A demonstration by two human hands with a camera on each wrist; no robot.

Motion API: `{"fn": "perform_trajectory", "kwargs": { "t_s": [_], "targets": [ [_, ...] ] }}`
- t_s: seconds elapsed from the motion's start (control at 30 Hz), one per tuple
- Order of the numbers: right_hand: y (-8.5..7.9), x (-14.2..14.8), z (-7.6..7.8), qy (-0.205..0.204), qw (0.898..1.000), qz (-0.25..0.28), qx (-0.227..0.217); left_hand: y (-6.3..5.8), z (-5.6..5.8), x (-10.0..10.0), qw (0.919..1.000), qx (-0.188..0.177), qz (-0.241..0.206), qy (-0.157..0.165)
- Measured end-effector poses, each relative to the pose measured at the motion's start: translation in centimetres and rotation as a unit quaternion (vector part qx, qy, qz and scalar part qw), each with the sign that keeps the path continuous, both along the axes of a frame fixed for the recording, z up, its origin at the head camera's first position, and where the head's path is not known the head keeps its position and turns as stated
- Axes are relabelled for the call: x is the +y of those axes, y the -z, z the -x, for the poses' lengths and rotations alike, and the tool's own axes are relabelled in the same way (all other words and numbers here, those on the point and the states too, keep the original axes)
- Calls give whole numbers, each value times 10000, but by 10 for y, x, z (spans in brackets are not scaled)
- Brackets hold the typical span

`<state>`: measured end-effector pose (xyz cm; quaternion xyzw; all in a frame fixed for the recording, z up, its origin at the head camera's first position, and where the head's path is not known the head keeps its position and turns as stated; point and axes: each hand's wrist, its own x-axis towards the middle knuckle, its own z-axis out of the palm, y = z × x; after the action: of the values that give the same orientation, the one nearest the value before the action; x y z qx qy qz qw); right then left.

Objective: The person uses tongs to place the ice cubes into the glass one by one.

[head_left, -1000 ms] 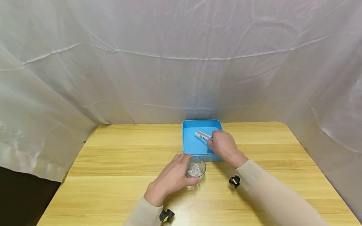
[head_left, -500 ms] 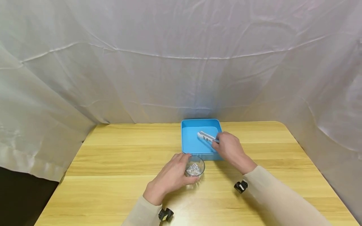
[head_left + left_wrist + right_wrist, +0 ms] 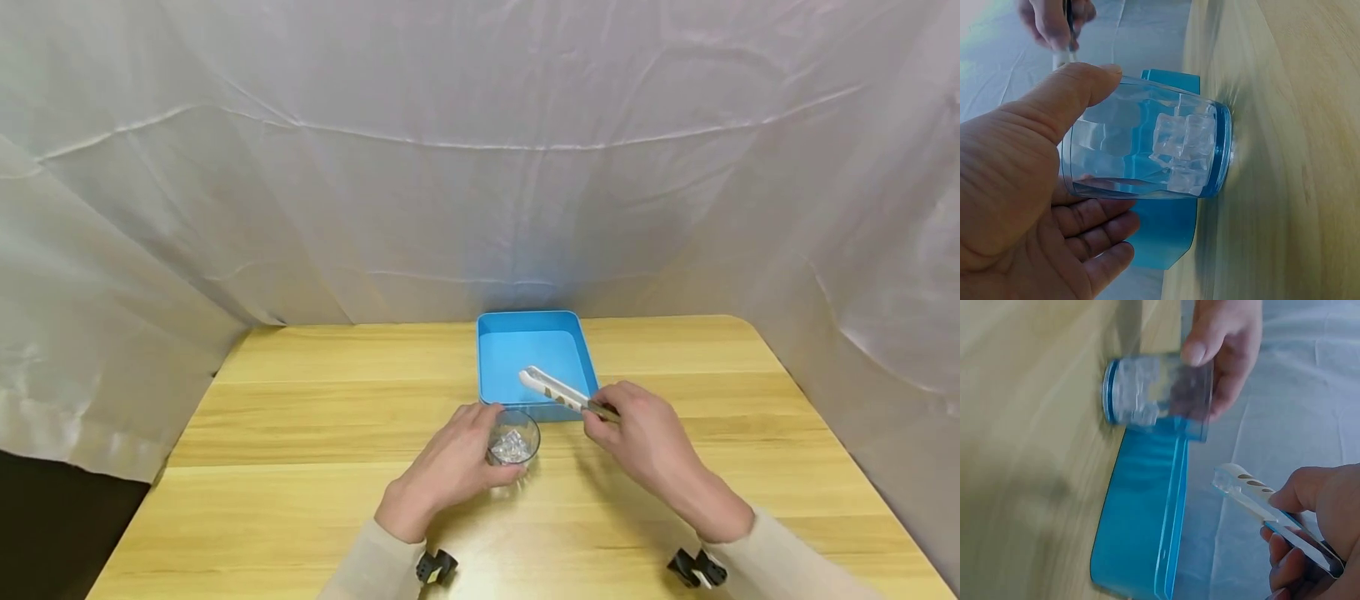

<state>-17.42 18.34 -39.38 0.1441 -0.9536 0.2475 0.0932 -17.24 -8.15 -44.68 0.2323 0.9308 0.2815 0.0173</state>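
My left hand (image 3: pixel 450 462) holds a clear drinking glass (image 3: pixel 1225 156), thumb on one side and fingers on the other. The glass stands upright on the table, with several clear ice cubes (image 3: pixel 1182 147) at its bottom. In my right hand (image 3: pixel 648 437) is a pair of tongs (image 3: pixel 555 389) with white tips and metal arms, gripped between thumb and fingers. The tongs are raised and point left, their tips overlapping the near part of the blue tray (image 3: pixel 536 358) in the head view. A clear piece (image 3: pixel 1227 482) shows between the tips in the right wrist view.
The blue tray sits right behind the glass, near the far edge of the wooden table (image 3: pixel 315 425). A grey curtain (image 3: pixel 420 217) hangs behind and along both sides. A small black device (image 3: pixel 697 568) is at each wrist.
My right hand has drawn back from over the tray, toward me and to the right, with the tongs still gripped. The left hand keeps its hold on the glass in the same place.
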Motion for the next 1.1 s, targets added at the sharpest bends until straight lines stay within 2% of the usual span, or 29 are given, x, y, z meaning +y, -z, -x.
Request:
{"fn": "perform_trajectory", "kwargs": {
  "t_s": [0.13, 0.27, 0.43, 0.53, 0.77, 1.1],
  "targets": [
    [1, 1, -19, -133, 9992, 92, 359, 0, -2, -1, 10000, 3, 10, -19],
    [7, 1, -33, -355, 9952, 114, 901, -1, -2, -2, 10000, 13, 46, -39],
    [21, 2, -44, -736, 9832, 213, 1656, -3, -3, -2, 10000, 1, 37, -71],
    [30, 2, -48, -904, 9765, 278, 1935, -3, -3, -2, 10000, 2, 30, -73],
    [45, 2, -51, -979, 9716, 411, 2115, -2, -3, -2, 9999, 40, 71, -70],
    [50, 2, -52, -888, 9727, 421, 2103, -1, -3, -3, 9999, 109, 99, -33]
  ]
}}
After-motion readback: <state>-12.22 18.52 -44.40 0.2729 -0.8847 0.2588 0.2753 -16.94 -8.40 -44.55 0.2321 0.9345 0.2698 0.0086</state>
